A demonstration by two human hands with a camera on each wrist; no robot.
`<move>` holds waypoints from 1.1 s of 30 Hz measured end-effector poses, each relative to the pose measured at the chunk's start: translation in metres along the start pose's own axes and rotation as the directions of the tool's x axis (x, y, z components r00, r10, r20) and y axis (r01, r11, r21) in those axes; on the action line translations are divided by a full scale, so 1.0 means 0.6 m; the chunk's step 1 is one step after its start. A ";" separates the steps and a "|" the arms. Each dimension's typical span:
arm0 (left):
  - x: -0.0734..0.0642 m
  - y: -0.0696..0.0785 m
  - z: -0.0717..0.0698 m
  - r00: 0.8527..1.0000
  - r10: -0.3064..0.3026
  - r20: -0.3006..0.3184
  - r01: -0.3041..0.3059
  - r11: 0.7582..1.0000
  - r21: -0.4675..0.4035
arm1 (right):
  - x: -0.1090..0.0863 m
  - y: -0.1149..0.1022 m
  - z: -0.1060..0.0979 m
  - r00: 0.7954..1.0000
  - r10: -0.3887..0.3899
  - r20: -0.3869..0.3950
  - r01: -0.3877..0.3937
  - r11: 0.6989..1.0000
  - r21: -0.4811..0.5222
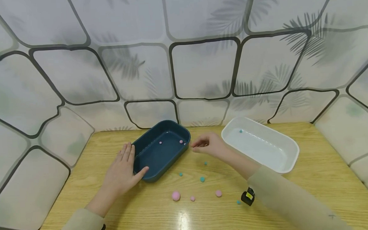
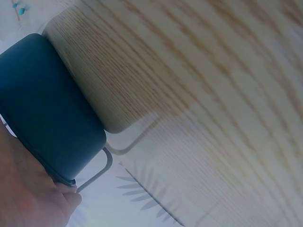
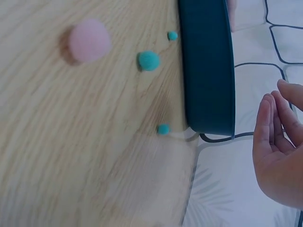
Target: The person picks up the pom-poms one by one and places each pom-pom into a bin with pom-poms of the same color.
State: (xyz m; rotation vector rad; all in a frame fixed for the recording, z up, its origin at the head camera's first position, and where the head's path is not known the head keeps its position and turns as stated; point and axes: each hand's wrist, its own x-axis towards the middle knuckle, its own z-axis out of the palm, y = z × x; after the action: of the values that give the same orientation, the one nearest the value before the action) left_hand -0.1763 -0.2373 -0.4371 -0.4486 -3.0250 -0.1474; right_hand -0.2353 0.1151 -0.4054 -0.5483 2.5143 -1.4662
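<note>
A dark blue dish [image 1: 155, 161] stands on the table with small pink pompoms [image 1: 160, 142] inside. My left hand [image 1: 121, 169] rests against its left side, fingers straight along the rim and thumb reaching over the near corner. In the left wrist view, that hand [image 2: 28, 189] lies along the edge of the dish [image 2: 52, 104]. My right hand [image 1: 208, 145] hovers just off the dish's right rim. Its thumb and fingers are loosely bent, and the right wrist view shows a gap between the thumb and fingers of this hand [image 3: 279, 142], with nothing seen held there.
A white dish [image 1: 262, 146] stands at the right, a teal pompom [image 1: 241, 131] inside. Between and in front of the dishes lie several loose pompoms, pink [image 1: 176, 196] and teal [image 1: 202, 179]. A patterned cloth wall [image 1: 203, 69] rises behind the wooden table [image 1: 151, 212].
</note>
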 end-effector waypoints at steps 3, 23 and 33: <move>-0.001 0.000 0.000 1.000 -0.002 0.000 0.002 1.000 -0.001 | -0.015 0.008 -0.008 1.000 0.001 0.014 -0.001 1.000 -0.013; -0.005 0.002 0.000 1.000 0.003 -0.009 -0.003 1.000 0.001 | -0.116 0.080 -0.026 0.996 0.005 0.094 -0.005 1.000 0.002; -0.004 0.002 0.001 1.000 0.002 -0.014 -0.003 1.000 -0.009 | -0.153 0.112 -0.022 0.987 0.067 0.144 -0.075 0.996 0.054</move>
State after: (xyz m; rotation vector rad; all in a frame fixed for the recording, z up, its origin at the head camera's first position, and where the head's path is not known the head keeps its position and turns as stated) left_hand -0.1735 -0.2368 -0.4381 -0.4499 -3.0108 -0.1629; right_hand -0.1707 0.1925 -0.4601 -0.5272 2.3491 -1.4192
